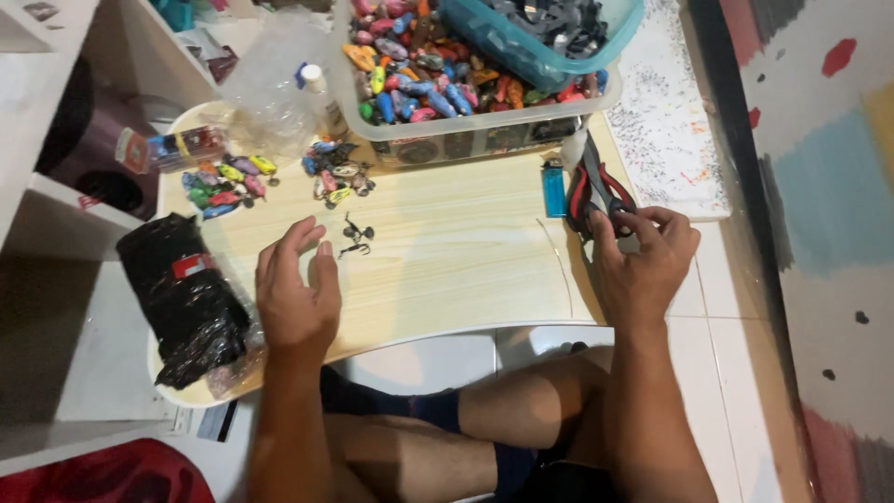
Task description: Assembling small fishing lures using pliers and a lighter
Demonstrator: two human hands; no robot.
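1. Right hand [643, 256] sits at the right edge of the pale wood-grain low table [447, 270], fingers curled around the handles of the red-and-black pliers [596, 197]. Looks like closing contact; a full clamp cannot be told from this view.
2. Left hand [296, 289] hovers open, fingers spread, holding nothing, just short of the small dark metal treble hooks [355, 237] lying loose mid-table.
3. Judgement: the step in hand is getting the pliers seated. Best done by taking both handles in the palm before lifting; the tool lies partly over the table edge and could tip off.
4. Blue plastic lighter [554, 189] lies just beside the pliers, on their left. Lift straight up so as not to knock it.
5. Hooks: pinch one by the shank, points away from the fingertips. They lie tangled close together, so separate slowly.
6. Small heap of painted fish-shaped lures [337, 172] lies just beyond the hooks, in front of the clear plastic tub of lures [466, 93]. Keep the left wrist low to avoid sweeping them.
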